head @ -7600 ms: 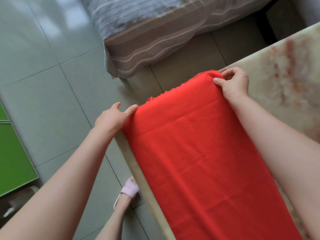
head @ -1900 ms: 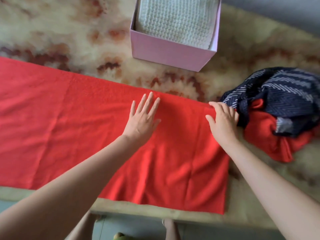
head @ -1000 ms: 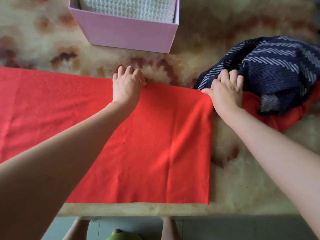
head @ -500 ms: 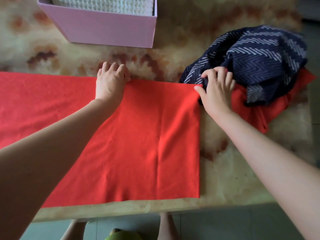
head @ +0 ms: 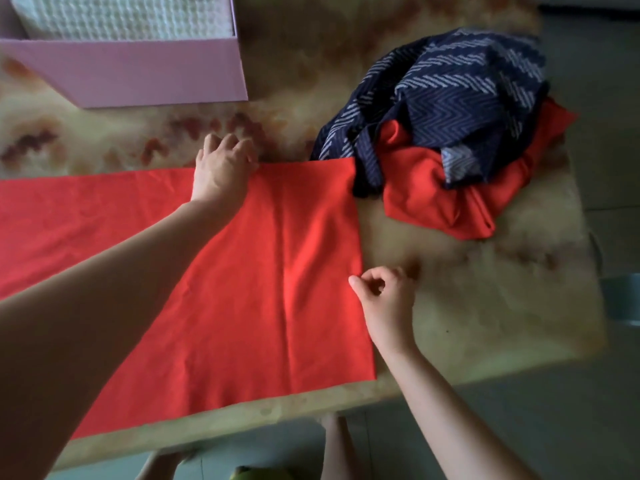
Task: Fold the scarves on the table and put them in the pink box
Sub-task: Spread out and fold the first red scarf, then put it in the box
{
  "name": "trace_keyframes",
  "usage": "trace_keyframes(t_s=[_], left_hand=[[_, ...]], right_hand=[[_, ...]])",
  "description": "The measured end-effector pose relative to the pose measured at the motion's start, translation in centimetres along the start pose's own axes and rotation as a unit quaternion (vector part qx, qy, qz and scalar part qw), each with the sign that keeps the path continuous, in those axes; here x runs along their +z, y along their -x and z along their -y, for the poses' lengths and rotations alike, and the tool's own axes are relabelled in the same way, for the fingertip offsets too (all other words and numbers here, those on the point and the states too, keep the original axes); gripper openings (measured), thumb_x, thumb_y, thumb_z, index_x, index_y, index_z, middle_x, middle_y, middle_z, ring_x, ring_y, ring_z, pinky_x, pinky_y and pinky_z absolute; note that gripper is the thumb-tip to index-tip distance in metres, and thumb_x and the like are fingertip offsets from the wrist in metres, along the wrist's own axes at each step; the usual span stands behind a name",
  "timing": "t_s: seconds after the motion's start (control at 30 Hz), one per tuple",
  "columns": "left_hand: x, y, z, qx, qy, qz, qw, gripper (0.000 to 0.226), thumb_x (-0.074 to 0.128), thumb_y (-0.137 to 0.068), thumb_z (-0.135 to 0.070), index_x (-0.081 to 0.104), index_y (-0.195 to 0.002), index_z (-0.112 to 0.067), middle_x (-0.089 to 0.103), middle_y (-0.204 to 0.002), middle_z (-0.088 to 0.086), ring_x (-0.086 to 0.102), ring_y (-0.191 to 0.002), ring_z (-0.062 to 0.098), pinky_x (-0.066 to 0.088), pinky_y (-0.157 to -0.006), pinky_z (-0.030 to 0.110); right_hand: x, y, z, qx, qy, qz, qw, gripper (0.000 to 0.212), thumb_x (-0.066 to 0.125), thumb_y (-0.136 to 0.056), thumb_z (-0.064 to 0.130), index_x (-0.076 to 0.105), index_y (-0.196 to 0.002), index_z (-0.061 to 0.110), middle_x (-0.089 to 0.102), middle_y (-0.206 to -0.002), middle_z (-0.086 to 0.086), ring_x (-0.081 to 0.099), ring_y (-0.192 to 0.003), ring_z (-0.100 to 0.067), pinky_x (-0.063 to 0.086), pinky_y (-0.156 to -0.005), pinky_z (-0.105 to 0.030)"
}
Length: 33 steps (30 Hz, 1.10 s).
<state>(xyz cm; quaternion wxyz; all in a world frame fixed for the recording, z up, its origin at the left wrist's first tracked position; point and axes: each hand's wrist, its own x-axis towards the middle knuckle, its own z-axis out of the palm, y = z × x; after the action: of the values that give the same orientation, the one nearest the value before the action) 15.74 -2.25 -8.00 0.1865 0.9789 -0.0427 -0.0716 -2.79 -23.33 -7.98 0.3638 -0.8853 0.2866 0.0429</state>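
Left hand (head: 221, 171) is gripping the scarf's (head: 277, 271) far edge, pinning it flat. Right hand (head: 384, 299) is hovering curled and empty beside its right edge, toward the surface's (head: 485, 289) front edge, probably lining up a fold.

Soft, dim daylight — slight motion blur (wide-angle bending at edges) — faint shadows.

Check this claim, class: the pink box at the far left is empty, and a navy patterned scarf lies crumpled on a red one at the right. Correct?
Not empty: the head view shows a white waffle-knit cloth lying in the pink box. The rest holds: the navy patterned scarf lies crumpled on a red scarf at the right.
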Motion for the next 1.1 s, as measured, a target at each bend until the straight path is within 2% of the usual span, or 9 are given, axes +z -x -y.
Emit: trace_keyframes(t_s=[0.1, 0.2, 0.3, 0.4, 0.5, 0.6, 0.7, 0.83, 1.1], left_hand=[[0.0, 0.0, -1.6, -0.012, -0.002, 0.026, 1.0, 0.027, 0.047, -0.096, -0.02, 0.056, -0.117, -0.008, 0.052, -0.121, 0.017, 0.037, -0.118, 0.039, 0.03, -0.099, 0.047], [0.3, -0.8, -4.2, 0.028, -0.007, 0.098, 0.995, 0.041, 0.053, -0.093, -0.032, 0.051, -0.13, -0.015, 0.045, -0.131, 0.014, 0.032, -0.127, 0.035, 0.023, -0.106, 0.044], [1.0, -1.9, -6.8, 0.03, 0.008, 0.142, 0.989, 0.05, 0.058, -0.087, -0.048, 0.05, -0.131, -0.025, 0.047, -0.133, 0.007, 0.031, -0.128, 0.033, 0.02, -0.107, 0.041], [1.6, -2.6, -8.4, 0.018, 0.016, 0.16, 0.987, 0.058, 0.065, -0.078, -0.054, 0.051, -0.126, -0.023, 0.055, -0.127, 0.003, 0.035, -0.125, 0.029, 0.023, -0.104, 0.04], [2.1, -3.1, -9.2, -0.011, 0.061, 0.175, 0.983, 0.06, 0.072, -0.075, -0.047, 0.05, -0.122, -0.016, 0.061, -0.117, 0.004, 0.049, -0.118, 0.025, 0.026, -0.104, 0.038], [2.0, -3.1, -9.7, 0.007, 0.107, 0.177, 0.978, 0.048, 0.073, -0.079, -0.035, 0.057, -0.114, -0.006, 0.062, -0.112, 0.014, 0.056, -0.107, 0.028, 0.038, -0.085, 0.029], [2.0, -2.9, -10.2, 0.04, 0.116, 0.184, 0.975, 0.042, 0.073, -0.081, -0.025, 0.059, -0.113, -0.002, 0.061, -0.11, 0.018, 0.056, -0.105, 0.031, 0.035, -0.075, 0.026], [2.2, -3.1, -10.6, 0.029, 0.167, 0.2, 0.965, 0.056, 0.078, -0.075, -0.019, 0.053, -0.124, -0.008, 0.062, -0.108, 0.009, 0.06, -0.101, 0.023, 0.044, -0.089, 0.029], [1.0, -2.4, -10.4, 0.03, 0.251, 0.144, 0.957, 0.051, 0.08, -0.069, -0.009, 0.048, -0.108, -0.013, 0.066, -0.087, 0.009, 0.057, -0.077, 0.018, 0.038, -0.065, 0.007]], right_hand=[[-0.6, 1.5, 0.4, 0.059, -0.081, -0.027, 0.995, 0.018, 0.073, -0.08, 0.02, 0.056, -0.088, 0.018, 0.062, -0.075, 0.004, 0.057, -0.072, -0.015, 0.046, -0.07, -0.032], [-0.3, 2.6, -0.3, 0.113, -0.072, -0.018, 0.991, 0.031, 0.076, -0.076, 0.028, 0.059, -0.099, 0.016, 0.064, -0.077, 0.002, 0.061, -0.078, -0.019, 0.045, -0.07, -0.033], [0.3, 3.3, -0.8, 0.112, -0.031, 0.024, 0.993, 0.026, 0.074, -0.075, 0.033, 0.066, -0.09, 0.013, 0.066, -0.077, -0.004, 0.059, -0.077, -0.024, 0.043, -0.068, -0.034], [-0.2, 3.5, -0.9, 0.117, -0.1, 0.033, 0.988, 0.019, 0.075, -0.076, 0.026, 0.061, -0.073, 0.014, 0.058, -0.062, 0.003, 0.052, -0.061, -0.015, 0.038, -0.059, -0.03], [-1.0, 3.6, -1.4, 0.13, -0.146, 0.056, 0.979, 0.023, 0.076, -0.075, 0.024, 0.056, -0.066, 0.016, 0.058, -0.056, 0.006, 0.049, -0.052, -0.008, 0.036, -0.053, -0.028], [-1.2, 3.7, -2.0, 0.159, -0.171, 0.07, 0.97, 0.024, 0.078, -0.074, 0.024, 0.056, -0.065, 0.019, 0.058, -0.052, 0.007, 0.048, -0.049, -0.006, 0.037, -0.054, -0.031], [-1.4, 3.4, -2.4, 0.17, -0.197, 0.077, 0.962, 0.023, 0.078, -0.074, 0.023, 0.057, -0.064, 0.02, 0.058, -0.05, 0.01, 0.05, -0.049, -0.006, 0.038, -0.056, -0.031], [-1.4, 3.4, -2.4, 0.158, -0.186, 0.09, 0.966, 0.02, 0.078, -0.073, 0.031, 0.06, -0.069, 0.022, 0.063, -0.059, 0.005, 0.056, -0.056, -0.011, 0.044, -0.059, -0.036], [-1.8, 3.4, -3.1, 0.163, -0.196, 0.102, 0.962, 0.017, 0.077, -0.075, 0.023, 0.061, -0.069, 0.025, 0.063, -0.06, 0.008, 0.059, -0.06, -0.012, 0.047, -0.064, -0.038]])
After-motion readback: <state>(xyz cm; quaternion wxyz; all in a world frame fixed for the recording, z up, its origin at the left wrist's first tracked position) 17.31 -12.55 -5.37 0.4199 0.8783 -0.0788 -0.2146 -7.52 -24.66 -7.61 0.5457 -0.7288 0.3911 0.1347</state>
